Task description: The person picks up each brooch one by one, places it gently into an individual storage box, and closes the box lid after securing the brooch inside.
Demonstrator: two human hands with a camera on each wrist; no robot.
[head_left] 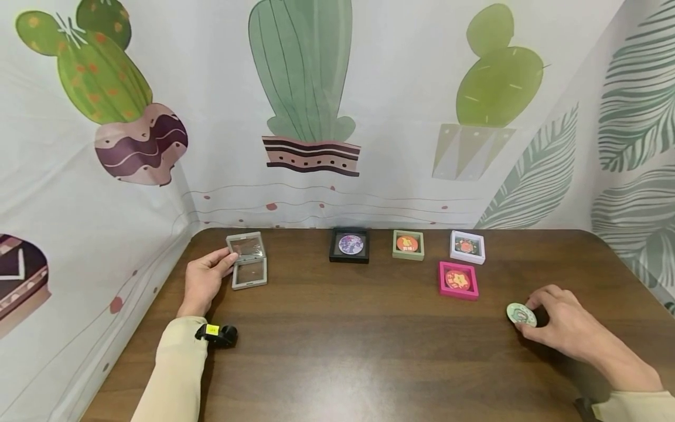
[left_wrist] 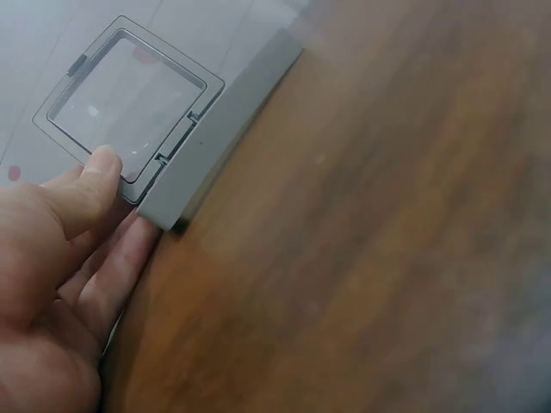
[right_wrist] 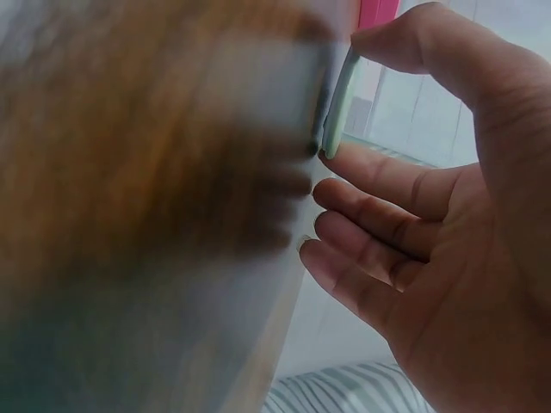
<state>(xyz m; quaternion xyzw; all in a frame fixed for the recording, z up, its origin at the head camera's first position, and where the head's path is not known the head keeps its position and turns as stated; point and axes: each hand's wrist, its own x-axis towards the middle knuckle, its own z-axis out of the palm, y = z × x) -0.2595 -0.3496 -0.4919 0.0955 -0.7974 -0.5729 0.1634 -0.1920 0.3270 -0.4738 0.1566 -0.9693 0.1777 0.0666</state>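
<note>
At the far left of the table my left hand (head_left: 203, 281) holds a small grey display frame (head_left: 250, 259) by its left side. The frame is hinged and stands unfolded, with clear film in both halves. In the left wrist view the thumb lies on the rim of its raised lid (left_wrist: 205, 76). Over on the right, my right hand (head_left: 569, 322) pinches a round pale green badge (head_left: 521, 315) between thumb and forefinger. The right wrist view has the badge (right_wrist: 343, 103) edge-on, close above the table, its other fingers loosely bent.
Along the back of the brown table (head_left: 348, 340) lie a black frame (head_left: 349, 259), a green frame (head_left: 408, 256) and a white frame (head_left: 467, 259). A pink frame (head_left: 459, 293) lies nearer. Each contains a round badge. A cactus-print cloth (head_left: 221, 146) hangs behind the table.
</note>
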